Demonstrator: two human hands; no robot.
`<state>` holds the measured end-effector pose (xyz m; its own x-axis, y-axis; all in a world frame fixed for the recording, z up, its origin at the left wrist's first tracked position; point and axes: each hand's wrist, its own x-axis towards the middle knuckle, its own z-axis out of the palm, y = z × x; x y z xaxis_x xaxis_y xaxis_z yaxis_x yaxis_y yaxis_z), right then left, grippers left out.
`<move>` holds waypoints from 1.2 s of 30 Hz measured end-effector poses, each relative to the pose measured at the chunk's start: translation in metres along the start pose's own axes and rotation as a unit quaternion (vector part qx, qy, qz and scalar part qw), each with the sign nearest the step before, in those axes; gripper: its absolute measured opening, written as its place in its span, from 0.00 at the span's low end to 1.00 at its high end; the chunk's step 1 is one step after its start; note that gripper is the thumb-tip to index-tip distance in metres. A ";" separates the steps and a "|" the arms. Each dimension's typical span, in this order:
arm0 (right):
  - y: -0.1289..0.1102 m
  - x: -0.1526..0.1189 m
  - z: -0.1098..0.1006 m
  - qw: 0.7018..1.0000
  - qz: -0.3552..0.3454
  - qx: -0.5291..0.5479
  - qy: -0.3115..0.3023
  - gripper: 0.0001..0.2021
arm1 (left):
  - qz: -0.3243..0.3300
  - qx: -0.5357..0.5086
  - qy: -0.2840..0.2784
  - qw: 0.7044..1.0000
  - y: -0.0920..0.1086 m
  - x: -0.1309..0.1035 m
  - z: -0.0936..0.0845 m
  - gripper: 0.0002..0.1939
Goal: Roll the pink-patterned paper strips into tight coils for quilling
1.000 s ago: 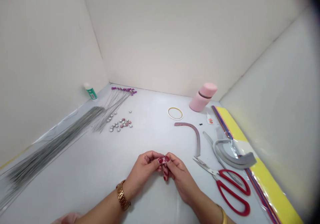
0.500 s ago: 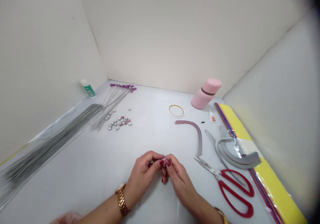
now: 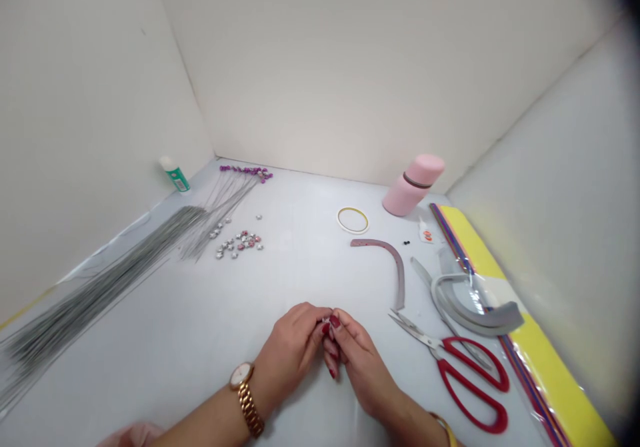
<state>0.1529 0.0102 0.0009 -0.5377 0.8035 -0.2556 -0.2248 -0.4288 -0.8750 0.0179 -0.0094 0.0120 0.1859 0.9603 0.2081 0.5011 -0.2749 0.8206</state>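
Note:
Both my hands meet at the front middle of the table, fingertips pinched together. Between them is a small paper star (image 3: 327,321), mostly hidden by the fingers. My left hand (image 3: 295,344) grips it from the left between thumb and forefinger. From the right, my right hand (image 3: 357,357) closes on the same star, thumb on top and the other fingers curled below. Several silver and pinkish paper stars (image 3: 241,246) lie loose further back on the left. A curved pinkish paper strip (image 3: 397,260) rests beyond my right hand, near the scissors (image 3: 433,344) with red handles.
Thin grey wires (image 3: 110,287) lie in a bundle at left; purple-tipped stems (image 3: 245,171) are behind. A glue stick (image 3: 175,175) leans by the left wall. At right are a pink bottle (image 3: 413,186), tape ring (image 3: 353,220), grey strips (image 3: 480,324) and a yellow paper pack (image 3: 545,374).
My left hand has rolled, bringing the watch face into fuller view. The fingertips have shifted slightly around the small star, covering more of it. Objects on the table have stayed put.

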 end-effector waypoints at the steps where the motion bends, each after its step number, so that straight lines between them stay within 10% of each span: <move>1: 0.000 0.000 0.001 1.000 -0.002 -0.002 0.003 0.13 | 0.002 0.033 -0.003 0.999 -0.001 0.000 0.001 0.11; 8: 0.002 -0.003 0.002 1.000 0.007 0.006 -0.010 0.13 | 0.065 0.240 -0.009 0.969 -0.008 0.000 0.006 0.11; 22: 0.006 -0.011 0.015 0.994 0.023 0.101 0.027 0.12 | 0.116 0.265 0.033 0.957 -0.008 -0.004 0.006 0.13; 36: -0.007 -0.003 0.002 0.998 0.061 0.002 -0.020 0.14 | -0.059 -0.004 -0.060 0.996 0.002 0.003 -0.007 0.15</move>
<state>0.1543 0.0105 0.0085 -0.5940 0.7278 -0.3427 -0.1597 -0.5242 -0.8365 0.0138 -0.0067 0.0183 0.2265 0.9729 0.0456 0.5180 -0.1600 0.8403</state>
